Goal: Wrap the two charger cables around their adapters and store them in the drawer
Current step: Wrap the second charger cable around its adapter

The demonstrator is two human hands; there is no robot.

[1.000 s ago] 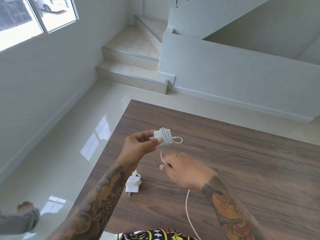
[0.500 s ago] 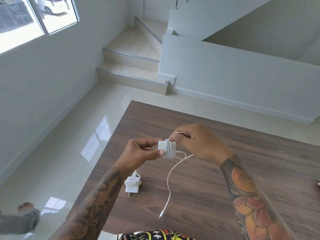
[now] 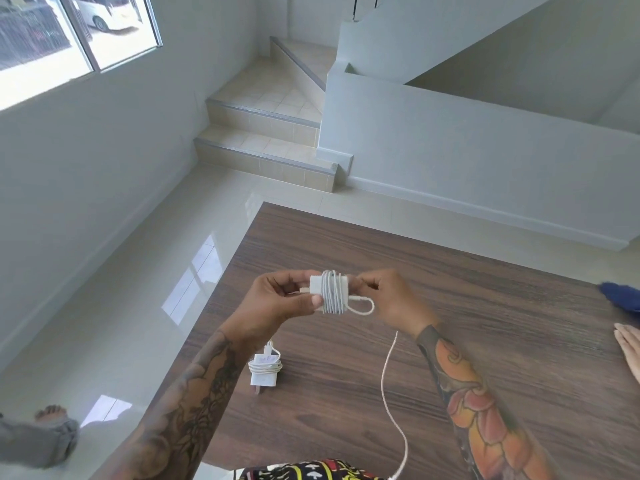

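Observation:
I hold a white adapter [image 3: 317,285] above the dark wooden table [image 3: 467,306], with several turns of its white cable [image 3: 388,382] coiled around it. My left hand [image 3: 277,301] pinches the adapter's plug end. My right hand [image 3: 389,299] grips the cable at the adapter's other end, beside a small loop. The loose tail hangs from behind my right hand down to the table's near edge. A second white adapter [image 3: 264,370], with its cable wound around it, lies on the table below my left hand. No drawer is in view.
Another person's hand [image 3: 628,351] and a dark blue cloth [image 3: 621,296] show at the table's right edge. A bare foot [image 3: 52,412] stands on the glossy tile floor at the lower left. Steps and a white half wall rise beyond the table.
My right hand carried the cable over the adapter and came down to its right end, adding a turn. The hanging tail has shifted right. The wound adapter on the table has stayed put.

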